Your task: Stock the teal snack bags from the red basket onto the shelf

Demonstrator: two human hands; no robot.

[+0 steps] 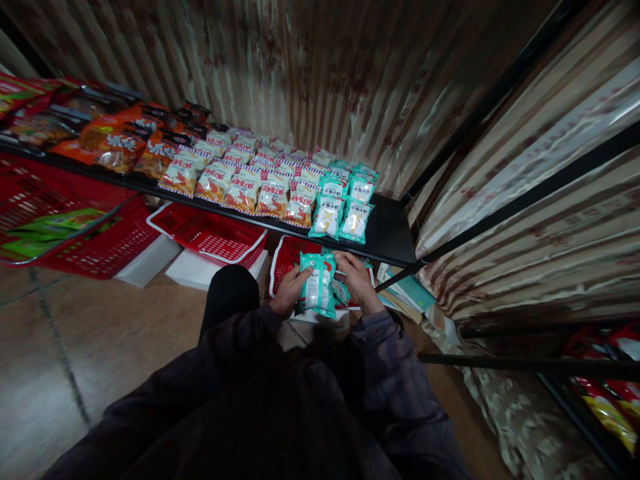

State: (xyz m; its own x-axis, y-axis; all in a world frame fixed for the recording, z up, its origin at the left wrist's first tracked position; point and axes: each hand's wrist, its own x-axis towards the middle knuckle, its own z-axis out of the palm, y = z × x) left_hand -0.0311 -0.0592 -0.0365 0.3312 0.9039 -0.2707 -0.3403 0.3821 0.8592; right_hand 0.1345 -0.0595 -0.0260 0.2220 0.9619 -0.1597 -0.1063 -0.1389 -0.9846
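Note:
Between my two hands is a teal snack bag (pixel 317 287), held in front of the shelf's edge with a white printed panel showing. My left hand (pixel 291 289) grips its left side, thumb on the front. At its upper right edge, my right hand (pixel 354 277) is closed on the bag. Just below the shelf, a red basket (pixel 286 257) with a pale rim sits behind the bag; more teal packs (pixel 341 292) show inside it. Matching teal snack bags (pixel 356 220) stand in two columns on the black shelf (pixel 393 230), near its right end.
White-and-orange snack bags (pixel 243 189) fill the shelf's middle, with orange bags (pixel 120 143) farther left. Below are a red basket (pixel 213 230) and a larger red basket (pixel 95 250) with green packs. A black metal bar (pixel 500 217) slants at right; striped curtain (pixel 310 73) hangs behind.

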